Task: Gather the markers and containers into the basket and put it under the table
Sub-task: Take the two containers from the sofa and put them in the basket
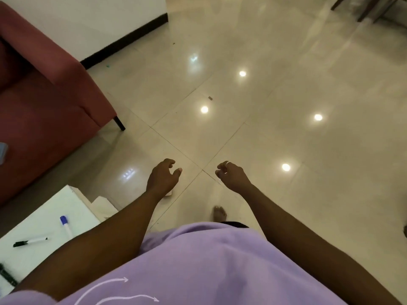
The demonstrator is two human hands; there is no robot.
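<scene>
I read the left hand [164, 176] and right hand [231, 175] as loosely curled and holding nothing, side by side above a glossy cream tiled floor [264, 128] that mirrors round lights. A dull-red fabric sofa [44, 102] stands beyond the left hand. A blue-capped white plastic marker [65, 225] and a black-capped white plastic marker [29, 241] lie on a smooth white table [55, 205], behind and left of the left hand, well apart from both.

A red armchair [44, 95] stands at the left on the glossy tiled floor [286, 62], with dark chair legs [365, 9] far right.
</scene>
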